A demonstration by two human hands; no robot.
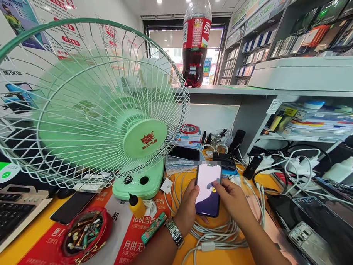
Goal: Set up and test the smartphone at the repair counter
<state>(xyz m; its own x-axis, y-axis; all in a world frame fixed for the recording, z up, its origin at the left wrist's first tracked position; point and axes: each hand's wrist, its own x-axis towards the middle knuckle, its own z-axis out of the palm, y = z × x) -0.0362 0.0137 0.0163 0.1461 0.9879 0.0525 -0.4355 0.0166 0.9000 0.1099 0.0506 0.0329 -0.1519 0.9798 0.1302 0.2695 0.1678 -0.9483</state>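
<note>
A smartphone [208, 187] with a lit screen, white above and dark purple below, is held upright over the table. My left hand [188, 198] is closed around its left edge, thumb along the side; a metal-banded watch [174, 232] is on that wrist. At the right edge, my right hand [230, 194] is also closed on the phone, its thumb on the screen and its other fingers partly hidden. Beneath both hands lie coiled white cables [216, 236]. Left of the watch is a green patterned lighter-like object [154, 227].
A large green fan [144, 139] fills the left side. In front of it stand a yellow bottle [137, 205] and a red ashtray [106, 223] full of butts. A keyboard [10, 215] lies far left. A cola bottle [196, 40] stands on the shelf; phone parts [311, 245] lie right.
</note>
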